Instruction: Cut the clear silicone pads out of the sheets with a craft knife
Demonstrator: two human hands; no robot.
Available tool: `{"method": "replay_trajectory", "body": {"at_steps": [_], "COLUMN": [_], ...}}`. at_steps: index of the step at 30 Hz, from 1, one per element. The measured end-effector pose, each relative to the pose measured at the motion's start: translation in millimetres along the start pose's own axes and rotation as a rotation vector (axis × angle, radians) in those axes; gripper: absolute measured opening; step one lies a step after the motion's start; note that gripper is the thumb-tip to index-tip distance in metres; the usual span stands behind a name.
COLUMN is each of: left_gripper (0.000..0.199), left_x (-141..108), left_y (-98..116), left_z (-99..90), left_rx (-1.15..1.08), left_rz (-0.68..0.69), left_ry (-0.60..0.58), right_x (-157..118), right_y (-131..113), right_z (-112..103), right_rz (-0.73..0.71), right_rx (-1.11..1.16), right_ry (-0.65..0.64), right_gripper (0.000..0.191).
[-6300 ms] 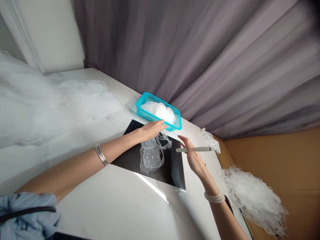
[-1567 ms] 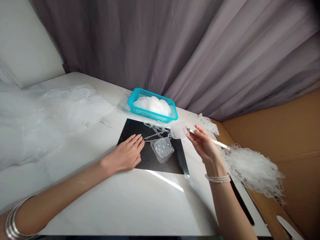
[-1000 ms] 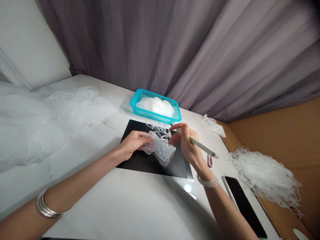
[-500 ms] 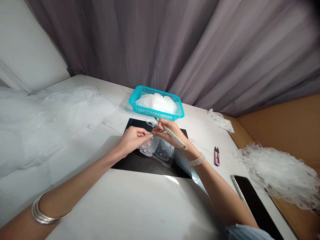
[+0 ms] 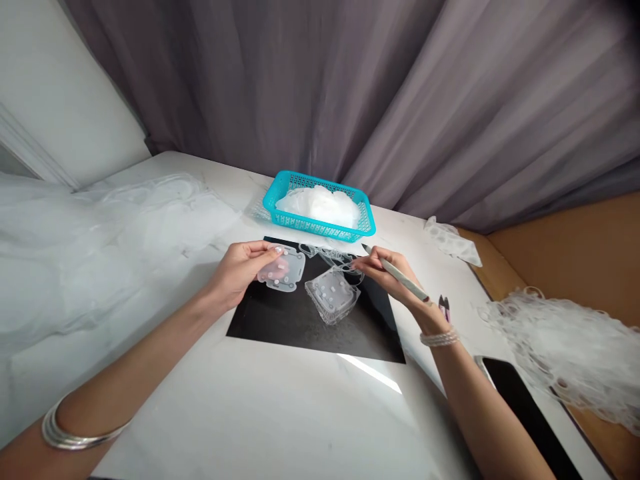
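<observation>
My left hand (image 5: 245, 270) pinches a translucent plate (image 5: 283, 270), flat and soft-looking with rounded tabs and small holes, above the left part of a black mat (image 5: 280, 320). A second translucent piece (image 5: 333, 293), a stack of similar plates with loose edges, lies on the mat between my hands. My right hand (image 5: 387, 267) is closed around a slim pale tool (image 5: 405, 280) with a dark pointed tip, possibly tweezers. Its fingertips also pinch a thin clear offcut strip (image 5: 357, 272), next to looped clear strips (image 5: 325, 252) at the mat's far edge.
A turquoise basket (image 5: 270, 200) holding white translucent pieces (image 5: 325, 207) stands behind the mat. Clear sheets (image 5: 100, 247) cover the left side. On the right are small snips (image 5: 444, 307), a phone (image 5: 525, 400), a spotted translucent sheet (image 5: 453, 241) and a heap of clear strips (image 5: 565, 353).
My hands have moved apart. The left hand has drawn the plate up and left, while the right has shifted right with the tool and strip. The stacked piece now lies uncovered on the mat.
</observation>
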State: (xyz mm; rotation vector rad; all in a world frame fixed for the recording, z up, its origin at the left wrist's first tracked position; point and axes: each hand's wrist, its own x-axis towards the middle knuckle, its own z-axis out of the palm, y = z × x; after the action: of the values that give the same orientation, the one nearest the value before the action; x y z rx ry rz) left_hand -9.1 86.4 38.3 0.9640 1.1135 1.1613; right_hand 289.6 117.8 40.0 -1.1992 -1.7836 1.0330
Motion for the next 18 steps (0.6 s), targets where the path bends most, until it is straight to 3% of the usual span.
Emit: {"method": "replay_trajectory", "body": {"at_steps": [4,9,13,18], "left_gripper": [0.033,0.026,0.022,0.02], "left_x": [-11.4,-26.3,-30.6,-31.4], "left_y": [4.0,11.8,15.9,16.9], "left_z": [11.7,23.3,23.3,22.0], "left_rx": [-0.036,-0.102,-0.163,-0.232], "left_rz": [-0.056,-0.078,-0.111,-0.154], "left_ry": [-0.106,-0.194,-0.239,-0.284], "right_x": [-6.6,-19.7,-23.5,-21.9], "right_y": [-38.2,-78.2,-78.1,-73.4], "right_z": [20.6,48.4,52.3,52.8], "right_rz": [-0.097,0.007,0.085,0.179], "right_rx": [-0.084,0.232,0.497,0.613], "right_ry": [0.014,-0.081,-0.093,-0.082], "right_gripper": [0.037,0.041,0.044,0.043]}}
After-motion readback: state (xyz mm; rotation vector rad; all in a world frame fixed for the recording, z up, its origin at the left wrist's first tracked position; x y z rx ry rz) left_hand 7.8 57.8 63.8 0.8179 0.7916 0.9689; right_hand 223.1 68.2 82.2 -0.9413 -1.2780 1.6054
